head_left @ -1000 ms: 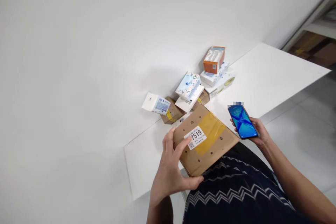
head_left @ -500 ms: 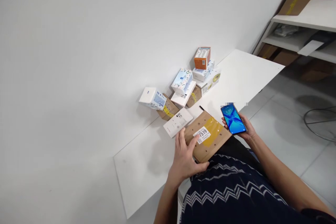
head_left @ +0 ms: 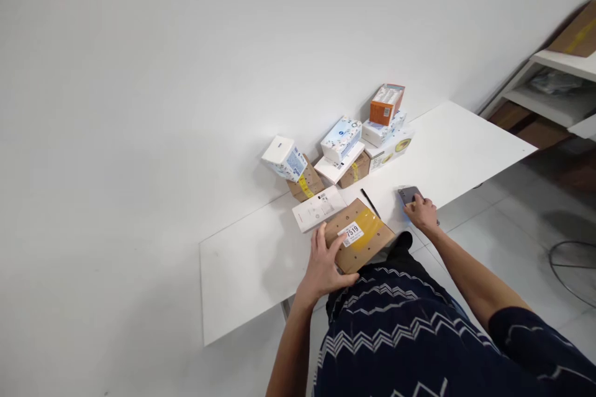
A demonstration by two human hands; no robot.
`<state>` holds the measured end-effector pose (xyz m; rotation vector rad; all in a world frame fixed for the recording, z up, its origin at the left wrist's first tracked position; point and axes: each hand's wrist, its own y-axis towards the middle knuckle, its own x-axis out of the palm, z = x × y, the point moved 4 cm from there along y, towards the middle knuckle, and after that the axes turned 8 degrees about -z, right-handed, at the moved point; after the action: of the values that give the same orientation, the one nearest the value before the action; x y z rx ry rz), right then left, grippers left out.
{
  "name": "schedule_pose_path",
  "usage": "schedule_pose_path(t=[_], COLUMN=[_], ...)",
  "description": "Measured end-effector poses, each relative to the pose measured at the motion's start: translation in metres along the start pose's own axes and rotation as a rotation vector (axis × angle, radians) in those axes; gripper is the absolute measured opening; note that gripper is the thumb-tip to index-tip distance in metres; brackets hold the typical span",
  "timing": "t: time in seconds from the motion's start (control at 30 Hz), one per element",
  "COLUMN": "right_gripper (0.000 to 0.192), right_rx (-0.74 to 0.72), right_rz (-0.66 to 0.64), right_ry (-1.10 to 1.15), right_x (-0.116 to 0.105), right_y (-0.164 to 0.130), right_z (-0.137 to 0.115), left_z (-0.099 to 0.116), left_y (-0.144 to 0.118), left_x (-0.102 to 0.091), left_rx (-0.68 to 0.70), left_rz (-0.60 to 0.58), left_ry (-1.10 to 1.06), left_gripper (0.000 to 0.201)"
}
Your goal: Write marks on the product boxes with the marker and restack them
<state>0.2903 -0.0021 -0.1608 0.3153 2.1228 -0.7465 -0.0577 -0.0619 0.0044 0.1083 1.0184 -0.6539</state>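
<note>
A flat brown cardboard parcel [head_left: 359, 235] lies at the near edge of the white table [head_left: 242, 273], close against the person's body; a wide strip of yellow tape crosses its top, a white label printed 7519 sits toward its left half, and small dark dots are scattered over the face. The left hand [head_left: 326, 263] lies on the parcel's left near corner, the fingers spread over the top toward the label and the thumb hooked along the near edge, so it grips that corner loosely. A thin black pen [head_left: 370, 201] lies just beyond the parcel's right end. Farther right, well apart from the parcel, the right hand [head_left: 423, 212] is pressed palm down on a grey phone [head_left: 410, 194] lying flat near the table's edge, the fingers curled over its near end and only the far end showing.
</note>
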Motion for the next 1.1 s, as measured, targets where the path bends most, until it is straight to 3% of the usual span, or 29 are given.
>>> schedule_pose_path(t=[0.23,0.47,0.53,0.63,0.73,0.8,0.9,1.0,1.1], right_gripper=[0.060,0.070,0.065,0.063,0.062,0.060,0.074,0.075,0.070], right_rx=[-0.061,-0.079,-0.142,-0.236,-0.287,-0.309,-0.329,-0.296,-0.216], right_rz=[-0.033,-0.114,-0.229,-0.473,-0.756,-0.828,-0.814,-0.785,-0.725], right_ry=[-0.077,0.144,0.259,0.439,0.674,0.709,0.661,0.718,0.876], right_x=[0.007,0.000,0.001,0.007,0.006,-0.007,-0.039,-0.075,-0.097], right_y=[0.021,0.003,-0.016,-0.059,-0.103,-0.123,-0.135,-0.134,-0.126], right_z=[-0.002,-0.024,-0.038,-0.058,-0.075,-0.084,-0.088,-0.076,-0.047], left_z=[-0.003,-0.006,-0.013,-0.031,-0.043,-0.038,-0.017,0.009,0.033], left_y=[0.006,0.006,0.001,-0.009,-0.016,-0.016,-0.011,-0.002,0.008], left_x=[0.009,0.006,0.011,0.027,0.052,0.062,0.056,0.038,0.018], left_rx=[-0.013,0.020,-0.017,-0.158,-0.356,-0.396,-0.345,-0.215,-0.074], left_rz=[0.024,0.006,0.027,0.199,0.320,0.287,0.243,0.209,0.198], left_ry=[-0.027,-0.095,-0.212,-0.555,-1.006,-1.164,-1.177,-1.076,-0.831], left_gripper=[0.090,0.091,0.100,0.114,0.088,0.079,0.075,0.064,0.051])
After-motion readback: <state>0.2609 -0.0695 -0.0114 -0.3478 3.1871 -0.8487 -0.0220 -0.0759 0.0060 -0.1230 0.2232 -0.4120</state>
